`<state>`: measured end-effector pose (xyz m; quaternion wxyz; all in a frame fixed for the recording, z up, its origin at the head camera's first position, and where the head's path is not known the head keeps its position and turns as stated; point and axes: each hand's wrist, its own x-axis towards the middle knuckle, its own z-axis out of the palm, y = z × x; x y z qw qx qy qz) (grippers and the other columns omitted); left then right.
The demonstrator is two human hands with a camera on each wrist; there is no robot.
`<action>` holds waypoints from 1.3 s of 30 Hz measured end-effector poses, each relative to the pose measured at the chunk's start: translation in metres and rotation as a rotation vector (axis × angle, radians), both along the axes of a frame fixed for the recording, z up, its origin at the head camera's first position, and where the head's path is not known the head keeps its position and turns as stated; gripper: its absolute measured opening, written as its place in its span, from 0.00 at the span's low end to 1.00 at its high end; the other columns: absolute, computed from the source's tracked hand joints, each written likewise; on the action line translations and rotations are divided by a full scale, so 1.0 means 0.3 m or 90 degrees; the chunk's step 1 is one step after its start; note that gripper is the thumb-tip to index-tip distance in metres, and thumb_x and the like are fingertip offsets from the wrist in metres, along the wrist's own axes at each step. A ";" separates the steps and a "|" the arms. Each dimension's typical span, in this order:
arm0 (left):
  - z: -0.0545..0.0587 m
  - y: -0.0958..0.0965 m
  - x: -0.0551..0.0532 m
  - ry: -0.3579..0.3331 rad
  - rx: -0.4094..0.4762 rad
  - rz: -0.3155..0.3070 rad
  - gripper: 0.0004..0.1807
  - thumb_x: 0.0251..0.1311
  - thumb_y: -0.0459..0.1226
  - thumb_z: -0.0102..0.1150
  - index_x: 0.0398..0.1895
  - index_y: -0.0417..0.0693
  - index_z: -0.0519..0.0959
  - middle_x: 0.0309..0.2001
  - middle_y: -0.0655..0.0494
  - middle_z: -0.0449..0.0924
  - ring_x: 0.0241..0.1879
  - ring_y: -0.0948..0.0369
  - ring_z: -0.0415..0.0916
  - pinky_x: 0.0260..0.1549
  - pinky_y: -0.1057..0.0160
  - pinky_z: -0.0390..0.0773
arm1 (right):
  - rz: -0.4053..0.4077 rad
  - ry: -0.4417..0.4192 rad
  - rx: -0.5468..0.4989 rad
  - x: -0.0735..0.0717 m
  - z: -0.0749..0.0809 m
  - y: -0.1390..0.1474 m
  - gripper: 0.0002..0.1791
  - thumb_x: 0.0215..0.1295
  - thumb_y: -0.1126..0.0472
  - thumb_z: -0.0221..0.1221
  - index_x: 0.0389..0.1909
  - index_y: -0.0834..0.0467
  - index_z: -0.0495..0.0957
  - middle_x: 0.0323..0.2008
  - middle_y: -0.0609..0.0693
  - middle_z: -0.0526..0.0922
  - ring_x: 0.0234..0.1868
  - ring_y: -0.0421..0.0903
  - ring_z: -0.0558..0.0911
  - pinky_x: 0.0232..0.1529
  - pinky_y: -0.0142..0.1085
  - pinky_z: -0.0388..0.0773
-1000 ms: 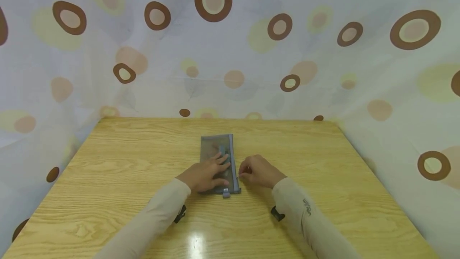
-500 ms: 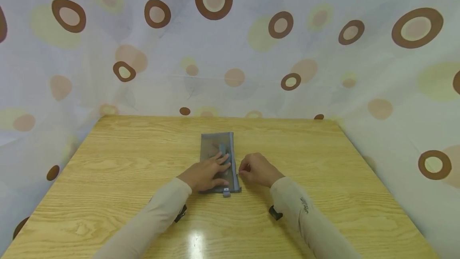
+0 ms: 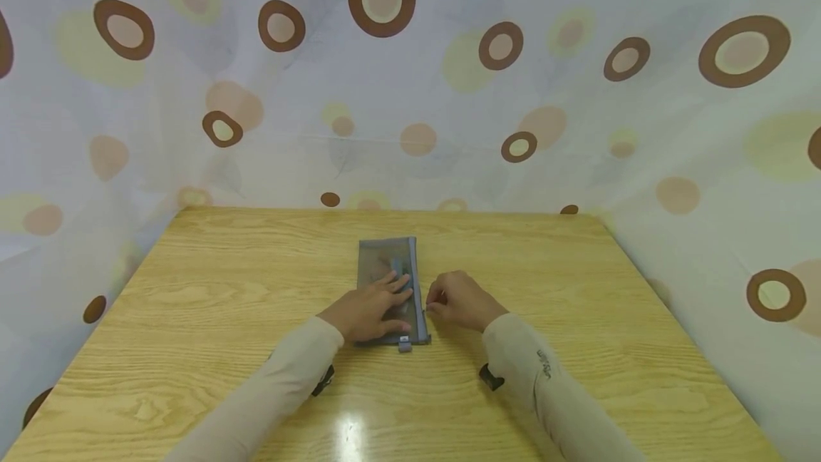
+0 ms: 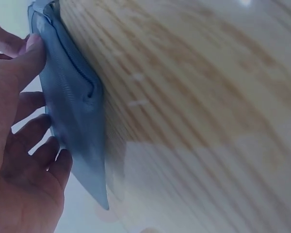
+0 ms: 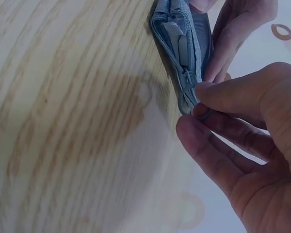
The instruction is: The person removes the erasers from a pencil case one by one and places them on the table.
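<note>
Head view: likely zip work.
My right hand pinches its pull; left hand spread, nine o'clock; next, steady tug.

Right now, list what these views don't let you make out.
Contents of the pouch: head view, blurred by its mesh and partly covered by the left hand.
Any print on the tag: head view, too small to read.
Lettering on the right sleeve: head view, too small to read.
One end of the pouch: right wrist view, cut off by the top edge.

A grey pouch lies on the wooden table.
</note>
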<state>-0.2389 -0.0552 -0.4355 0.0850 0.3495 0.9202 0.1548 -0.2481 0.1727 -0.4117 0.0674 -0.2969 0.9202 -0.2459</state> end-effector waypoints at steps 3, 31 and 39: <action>-0.001 0.001 0.001 0.008 -0.002 -0.001 0.41 0.67 0.58 0.59 0.76 0.45 0.65 0.79 0.51 0.51 0.79 0.48 0.45 0.70 0.45 0.65 | -0.017 0.017 -0.003 0.000 -0.008 -0.003 0.03 0.64 0.70 0.67 0.31 0.65 0.87 0.30 0.50 0.87 0.30 0.40 0.83 0.33 0.32 0.84; 0.010 0.008 -0.006 -0.009 0.003 0.006 0.42 0.66 0.59 0.59 0.76 0.44 0.64 0.80 0.49 0.49 0.79 0.47 0.44 0.70 0.45 0.65 | -0.060 0.027 -0.013 -0.008 -0.009 -0.011 0.03 0.63 0.71 0.67 0.31 0.62 0.87 0.32 0.50 0.87 0.32 0.41 0.83 0.36 0.35 0.84; 0.021 0.009 -0.018 -0.006 0.020 0.002 0.40 0.69 0.57 0.57 0.76 0.42 0.64 0.79 0.47 0.51 0.79 0.46 0.44 0.73 0.45 0.59 | -0.043 0.002 -0.006 -0.013 -0.002 -0.005 0.03 0.66 0.71 0.65 0.35 0.64 0.87 0.35 0.52 0.87 0.35 0.45 0.85 0.40 0.37 0.86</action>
